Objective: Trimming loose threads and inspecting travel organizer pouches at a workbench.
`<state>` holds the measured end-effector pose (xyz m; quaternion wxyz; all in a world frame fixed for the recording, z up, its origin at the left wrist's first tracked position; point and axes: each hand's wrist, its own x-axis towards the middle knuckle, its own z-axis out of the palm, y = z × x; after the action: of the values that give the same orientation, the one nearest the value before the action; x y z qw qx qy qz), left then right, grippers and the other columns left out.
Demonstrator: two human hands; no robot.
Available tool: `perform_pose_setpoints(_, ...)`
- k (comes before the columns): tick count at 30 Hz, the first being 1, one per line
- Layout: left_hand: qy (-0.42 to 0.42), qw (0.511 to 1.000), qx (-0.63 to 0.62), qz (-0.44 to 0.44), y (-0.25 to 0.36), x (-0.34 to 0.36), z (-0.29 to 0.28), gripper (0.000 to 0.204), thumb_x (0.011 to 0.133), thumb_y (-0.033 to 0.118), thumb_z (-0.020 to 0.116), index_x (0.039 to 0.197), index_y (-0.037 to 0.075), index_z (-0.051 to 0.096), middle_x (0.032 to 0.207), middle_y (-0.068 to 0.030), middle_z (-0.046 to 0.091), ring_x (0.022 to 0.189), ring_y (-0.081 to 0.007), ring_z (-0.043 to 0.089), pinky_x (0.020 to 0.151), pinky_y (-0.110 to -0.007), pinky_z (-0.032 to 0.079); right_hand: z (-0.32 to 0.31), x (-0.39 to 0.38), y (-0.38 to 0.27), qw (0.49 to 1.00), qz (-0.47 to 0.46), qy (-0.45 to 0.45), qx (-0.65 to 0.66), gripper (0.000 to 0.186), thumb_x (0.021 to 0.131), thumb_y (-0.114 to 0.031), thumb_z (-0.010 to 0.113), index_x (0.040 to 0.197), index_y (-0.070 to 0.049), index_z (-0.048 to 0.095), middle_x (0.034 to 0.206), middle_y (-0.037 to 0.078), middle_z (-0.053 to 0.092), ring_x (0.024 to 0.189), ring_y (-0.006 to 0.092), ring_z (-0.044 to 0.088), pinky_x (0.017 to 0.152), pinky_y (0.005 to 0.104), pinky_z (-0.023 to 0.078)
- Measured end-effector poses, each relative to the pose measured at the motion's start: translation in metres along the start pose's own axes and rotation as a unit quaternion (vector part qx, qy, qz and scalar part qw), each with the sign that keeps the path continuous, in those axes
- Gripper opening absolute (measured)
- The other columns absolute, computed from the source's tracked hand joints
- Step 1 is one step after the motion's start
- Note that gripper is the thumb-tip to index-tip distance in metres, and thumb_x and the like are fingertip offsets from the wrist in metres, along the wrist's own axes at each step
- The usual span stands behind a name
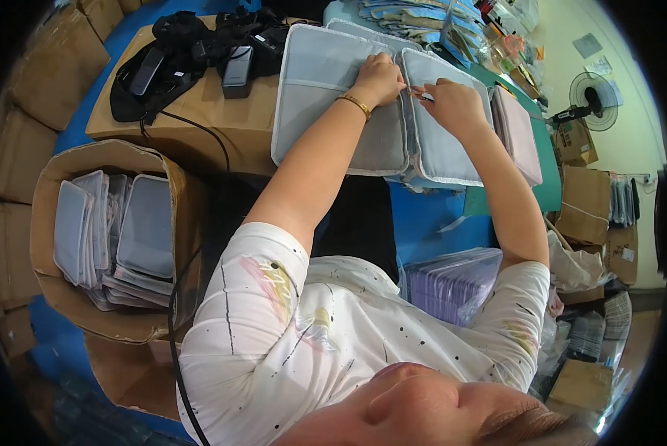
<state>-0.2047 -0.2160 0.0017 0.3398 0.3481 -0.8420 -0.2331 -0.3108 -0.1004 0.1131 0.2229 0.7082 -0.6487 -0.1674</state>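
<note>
The rectangular grey fabric case with white edging [381, 137] lies open beneath both hands, its long middle fold [410, 132] running away between them. Left hand [380, 79], nearer, has fingertips closed, hold unclear; right hand [452, 106] curls around a small metallic tool [426, 97].

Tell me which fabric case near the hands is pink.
The pale pink case lying just right of the right hand; its colour sets it apart, since the case under the left hand is grey.

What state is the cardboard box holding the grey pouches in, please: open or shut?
Open: the cardboard box is uncovered, showing grey pouches inside.
</note>
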Motion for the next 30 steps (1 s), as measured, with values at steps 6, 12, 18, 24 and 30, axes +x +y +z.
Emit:
perform_pose_setpoints(6, 0.011, 0.999, -0.030, 0.003, -0.007, 0.002, 0.001, 0.015, 0.076, 0.028, 0.069, 0.081, 0.013, 0.068, 0.106, -0.0136, 0.056, 0.107, -0.0324, 0.049, 0.095, -0.039, 0.041, -0.006, -0.003, -0.003, 0.999, -0.002, 0.040, 0.000, 0.031, 0.089, -0.040, 0.053, 0.087, -0.013, 0.069, 0.085, 0.005, 0.064, 0.074, 0.0229, 0.066, 0.060, 0.0352, 0.053)
perform_pose_setpoints(12, 0.010, 0.999, -0.008, 0.035, -0.008, 0.002, 0.002, 0.014, 0.078, 0.027, 0.068, 0.080, 0.014, 0.066, 0.105, -0.0128, 0.056, 0.106, -0.0322, 0.049, 0.095, -0.038, 0.040, 0.003, 0.002, -0.005, 0.999, -0.023, 0.043, -0.022, 0.027, 0.090, -0.035, 0.053, 0.084, -0.014, 0.069, 0.086, 0.004, 0.064, 0.074, 0.0222, 0.067, 0.059, 0.0341, 0.053)
perform_pose_setpoints(18, 0.009, 0.999, -0.022, 0.046, -0.008, 0.002, 0.002, 0.014, 0.078, 0.027, 0.067, 0.082, 0.013, 0.066, 0.106, -0.0120, 0.057, 0.107, -0.0323, 0.049, 0.095, -0.039, 0.040, 0.000, 0.005, -0.008, 0.997, -0.041, 0.027, -0.067, 0.026, 0.090, -0.031, 0.053, 0.079, -0.014, 0.069, 0.085, 0.004, 0.064, 0.075, 0.0209, 0.067, 0.060, 0.0330, 0.052)
perform_pose_setpoints(24, -0.010, 0.997, -0.056, 0.051, -0.015, 0.001, -0.005, 0.017, 0.078, 0.027, 0.067, 0.085, 0.012, 0.066, 0.104, -0.0126, 0.057, 0.106, -0.0323, 0.050, 0.093, -0.038, 0.041, 0.000, -0.005, -0.001, 0.999, -0.012, 0.024, -0.020, 0.024, 0.090, -0.032, 0.054, 0.087, -0.014, 0.070, 0.086, 0.005, 0.064, 0.076, 0.0225, 0.066, 0.062, 0.0343, 0.052)
perform_pose_setpoints(30, -0.110, 0.973, -0.204, 0.019, -0.005, 0.003, -0.021, 0.021, 0.074, 0.030, 0.069, 0.086, 0.013, 0.066, 0.108, -0.0101, 0.055, 0.107, -0.0290, 0.050, 0.093, -0.036, 0.042, 0.095, -0.041, 0.023, 0.865, 0.213, 0.187, 0.415, 0.039, 0.086, -0.033, 0.063, 0.116, -0.007, 0.064, 0.089, 0.013, 0.065, 0.072, 0.0199, 0.061, 0.067, 0.0308, 0.048)
